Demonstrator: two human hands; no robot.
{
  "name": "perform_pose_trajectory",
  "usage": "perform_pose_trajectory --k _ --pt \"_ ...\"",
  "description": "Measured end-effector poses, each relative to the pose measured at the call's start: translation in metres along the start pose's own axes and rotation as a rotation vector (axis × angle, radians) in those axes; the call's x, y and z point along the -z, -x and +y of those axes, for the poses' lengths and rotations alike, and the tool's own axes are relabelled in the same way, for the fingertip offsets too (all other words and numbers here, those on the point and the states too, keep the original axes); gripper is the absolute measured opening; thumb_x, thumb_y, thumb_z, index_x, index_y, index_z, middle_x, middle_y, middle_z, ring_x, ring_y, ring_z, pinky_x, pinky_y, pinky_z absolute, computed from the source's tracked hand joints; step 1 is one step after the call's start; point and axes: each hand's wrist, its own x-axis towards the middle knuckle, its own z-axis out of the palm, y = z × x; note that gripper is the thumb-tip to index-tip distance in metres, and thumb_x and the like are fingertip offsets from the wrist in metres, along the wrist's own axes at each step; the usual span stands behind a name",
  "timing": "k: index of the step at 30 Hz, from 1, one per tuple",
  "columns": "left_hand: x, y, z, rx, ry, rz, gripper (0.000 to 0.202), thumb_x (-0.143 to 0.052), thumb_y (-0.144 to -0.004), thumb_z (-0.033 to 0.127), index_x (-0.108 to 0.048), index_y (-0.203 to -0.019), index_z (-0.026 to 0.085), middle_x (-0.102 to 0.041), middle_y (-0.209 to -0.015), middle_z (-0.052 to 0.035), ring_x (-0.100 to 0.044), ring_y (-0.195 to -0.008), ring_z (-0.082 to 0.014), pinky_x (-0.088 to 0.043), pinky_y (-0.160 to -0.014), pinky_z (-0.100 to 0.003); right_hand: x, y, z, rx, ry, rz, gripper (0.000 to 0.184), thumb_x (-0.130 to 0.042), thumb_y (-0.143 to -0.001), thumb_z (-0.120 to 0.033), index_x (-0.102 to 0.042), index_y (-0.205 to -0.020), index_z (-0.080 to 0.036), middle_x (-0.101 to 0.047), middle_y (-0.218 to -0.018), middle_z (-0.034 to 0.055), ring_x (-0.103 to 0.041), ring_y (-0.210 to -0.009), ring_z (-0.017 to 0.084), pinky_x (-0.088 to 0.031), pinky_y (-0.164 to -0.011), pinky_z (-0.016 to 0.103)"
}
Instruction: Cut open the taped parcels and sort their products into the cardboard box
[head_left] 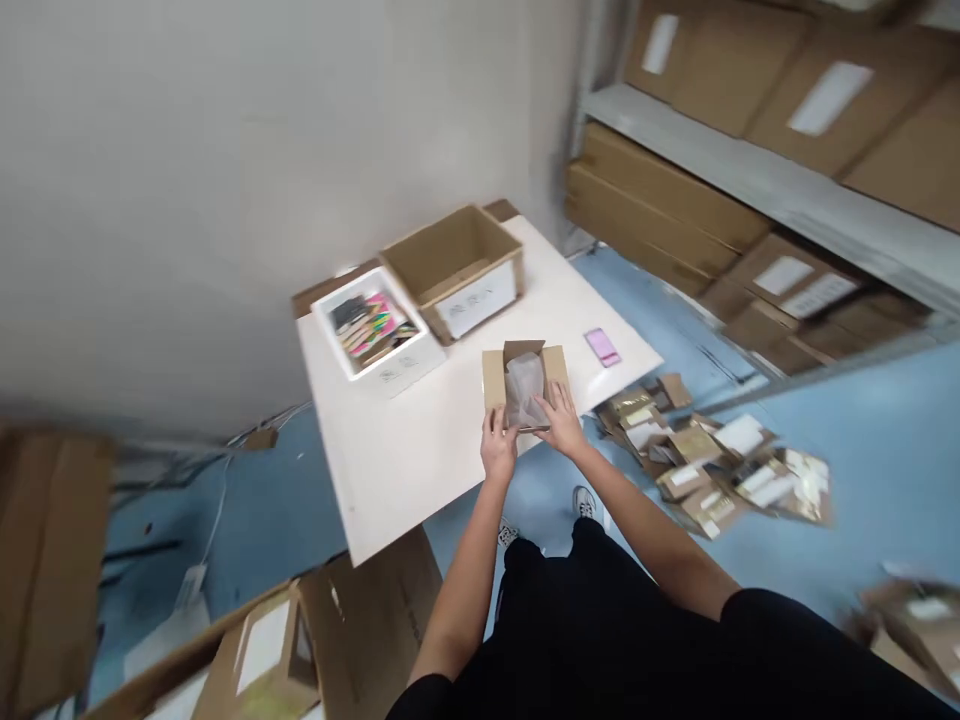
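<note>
A small cardboard box (493,380) stands at the table's front edge with its flaps folded outward. Inside it lies a translucent whitish plastic bag (525,385); whatever the bag contains cannot be made out. My left hand (499,445) grips the near left corner of the box, fingers over the flap. On the right side, my right hand (561,422) has its fingers on the right flap and its thumb reaching in against the bag. A pink phone (602,347) lies on the table to the right of the box.
On the white table (390,470), a white box (405,365) holds colourful small items beside a larger cardboard carton (480,300). Several flattened-looking parcels (697,450) litter the floor at right. A shelf (750,170) bears cartons. An open carton (375,600) stands at lower left.
</note>
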Motion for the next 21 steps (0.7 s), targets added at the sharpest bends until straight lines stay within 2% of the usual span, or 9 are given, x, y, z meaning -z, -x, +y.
perform_pose_trajectory --k 4,7,9,11,13,15,18,19,21 --pt "-0.056 -0.052 0.119 -0.214 0.023 -0.112 0.021 -0.063 -0.102 0.022 -0.083 -0.106 0.028 -0.055 -0.164 -0.0055 -0.039 -0.159 -0.0352 -0.043 -0.123 -0.058 0.059 0.057 0.111 -0.247 -0.006 0.177 0.077 -0.085 -0.080 -0.027 -0.058 -0.152 -0.020 -0.018 -0.180 0.0171 -0.014 -0.167 0.039 -0.020 -0.132 0.063" --pt "-0.099 -0.076 0.210 -0.413 0.060 -0.200 0.024 -0.060 -0.103 0.021 -0.083 -0.106 0.029 -0.057 -0.163 -0.0048 -0.039 -0.159 -0.0335 -0.041 -0.125 -0.057 0.103 0.114 0.181 -0.400 0.022 0.283 0.056 -0.078 -0.082 -0.024 -0.067 -0.136 -0.018 -0.034 -0.174 0.0188 -0.018 -0.166 0.039 -0.021 -0.131 0.065" --pt "-0.125 -0.084 0.267 -0.546 0.090 -0.264 0.025 -0.060 -0.102 0.020 -0.083 -0.108 0.029 -0.055 -0.164 -0.0051 -0.037 -0.160 -0.0332 -0.040 -0.125 -0.058 0.133 0.153 0.218 -0.477 0.042 0.320 0.045 -0.075 -0.082 -0.022 -0.070 -0.126 -0.018 -0.042 -0.169 0.0191 -0.021 -0.165 0.038 -0.025 -0.130 0.064" --pt "-0.148 -0.088 0.322 -0.662 0.109 -0.319 0.024 -0.062 -0.100 0.019 -0.082 -0.109 0.029 -0.054 -0.165 -0.0062 -0.035 -0.161 -0.0340 -0.041 -0.125 -0.060 0.162 0.191 0.248 -0.556 0.082 0.350 0.042 -0.073 -0.081 -0.020 -0.070 -0.123 -0.018 -0.045 -0.166 0.0195 -0.022 -0.165 0.038 -0.026 -0.129 0.065" --pt "-0.166 -0.088 0.375 -0.762 0.116 -0.358 0.025 -0.064 -0.098 0.017 -0.081 -0.113 0.028 -0.053 -0.166 -0.0083 -0.033 -0.162 -0.0352 -0.041 -0.124 -0.062 0.190 0.224 0.273 -0.652 0.159 0.379 0.046 -0.072 -0.082 -0.020 -0.068 -0.128 -0.018 -0.044 -0.166 0.0200 -0.020 -0.165 0.039 -0.021 -0.129 0.069" --pt "-0.177 -0.085 0.424 -0.858 0.126 -0.376 0.034 -0.064 -0.096 0.014 -0.078 -0.124 0.027 -0.048 -0.169 -0.0099 -0.029 -0.164 -0.0354 -0.039 -0.126 -0.063 0.217 0.254 0.296 -0.761 0.242 0.393 0.055 -0.073 -0.082 -0.019 -0.065 -0.136 -0.020 -0.042 -0.168 0.0197 -0.016 -0.166 0.041 -0.015 -0.127 0.076" --pt "-0.181 -0.078 0.478 -0.982 0.171 -0.377 0.053 -0.064 -0.092 0.010 -0.068 -0.142 0.027 -0.038 -0.175 -0.0098 -0.023 -0.166 -0.0339 -0.031 -0.131 -0.063 0.248 0.291 0.327 -0.898 0.288 0.394 0.069 -0.076 -0.080 -0.021 -0.059 -0.147 -0.022 -0.036 -0.172 0.0193 -0.014 -0.165 0.045 -0.018 -0.124 0.078" --pt "-0.180 -0.075 0.488 -1.006 0.187 -0.370 0.055 -0.064 -0.092 0.010 -0.067 -0.144 0.027 -0.038 -0.175 -0.0097 -0.023 -0.166 -0.0333 -0.030 -0.132 -0.062 0.255 0.300 0.336 -0.920 0.282 0.399 0.072 -0.076 -0.079 -0.023 -0.058 -0.149 -0.022 -0.035 -0.173 0.0191 -0.015 -0.165 0.046 -0.022 -0.124 0.077" --pt "-0.174 -0.072 0.496 -1.017 0.205 -0.344 0.053 -0.062 -0.093 0.011 -0.067 -0.144 0.026 -0.040 -0.174 -0.0101 -0.025 -0.166 -0.0325 -0.032 -0.132 -0.059 0.260 0.310 0.348 -0.934 0.260 0.429 0.072 -0.075 -0.081 -0.025 -0.056 -0.151 -0.021 -0.035 -0.173 0.0188 -0.020 -0.163 0.046 -0.030 -0.124 0.072"
